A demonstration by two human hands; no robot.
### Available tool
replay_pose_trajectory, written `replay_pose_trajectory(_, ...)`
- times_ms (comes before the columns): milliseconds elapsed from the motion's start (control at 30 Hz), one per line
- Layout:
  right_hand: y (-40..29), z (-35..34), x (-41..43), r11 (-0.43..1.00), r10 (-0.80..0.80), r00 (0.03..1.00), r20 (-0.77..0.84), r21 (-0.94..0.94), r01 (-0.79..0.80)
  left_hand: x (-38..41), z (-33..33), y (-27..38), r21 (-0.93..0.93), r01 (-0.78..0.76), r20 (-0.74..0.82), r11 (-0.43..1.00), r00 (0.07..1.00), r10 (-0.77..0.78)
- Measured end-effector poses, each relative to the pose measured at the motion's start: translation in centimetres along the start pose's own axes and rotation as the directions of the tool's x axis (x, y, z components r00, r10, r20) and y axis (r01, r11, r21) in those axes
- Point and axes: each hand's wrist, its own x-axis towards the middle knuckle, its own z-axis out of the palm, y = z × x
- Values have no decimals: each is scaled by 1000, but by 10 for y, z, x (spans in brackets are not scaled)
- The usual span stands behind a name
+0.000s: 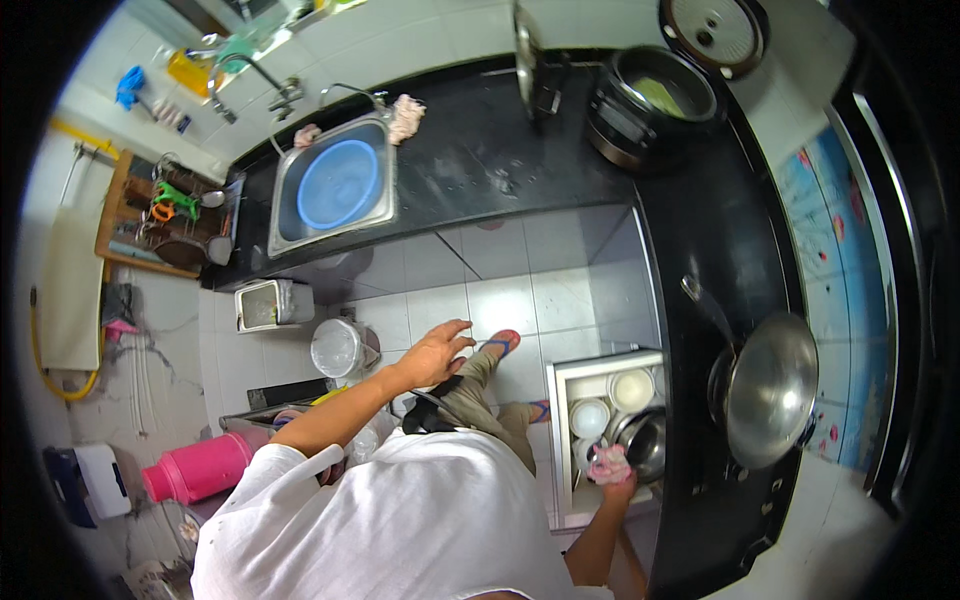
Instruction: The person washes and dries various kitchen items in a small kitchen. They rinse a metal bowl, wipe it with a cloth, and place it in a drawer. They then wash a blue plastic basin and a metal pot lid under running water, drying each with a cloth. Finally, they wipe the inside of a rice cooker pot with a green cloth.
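My right hand [619, 491] reaches down into a pulled-out drawer [555, 439] and is closed around a crumpled pink-and-white cloth [608, 463]. Close to the cloth in the drawer are a white bowl [590, 418], a larger round cream-white container [631, 390] and a shiny metal pot [649, 444]. The cloth hides part of what lies beneath it. My left hand [439, 352] hangs in mid-air over the tiled floor, fingers apart, with nothing in it.
A wok [772, 390] sits on the hob at right. On the black counter [465, 165] stand an open rice cooker [622, 112] and an upright lid [526, 64]. A blue basin [337, 184] fills the sink. Bins [341, 349] and a pink thermos flask [202, 466] are at left.
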Motion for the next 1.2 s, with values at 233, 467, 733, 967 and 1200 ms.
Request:
replay_pose_trajectory(233,-7,42,2,795,-126,899,-419,-585,-162,11,-16,-21,-68,-28,-35,997,999,25)
replay_pose_trajectory(467,1,103,7,920,-223,764,-605,-389,-39,47,-47,-31,-249,-105,22,963,993,114)
replay_pose_trajectory(733,-3,316,110,941,-270,881,-388,-302,156,100,-79,15,-752,-132,108,646,942,319)
replay_pose_trajectory(967,54,496,168,841,-335,926,-175,-499,210,111,-81,24,-971,126,175,201,952,252)
replay_pose_trajectory(1200,58,526,191,715,-139,986,-91,-698,36,114,-102,4,-985,147,153,94,986,61)
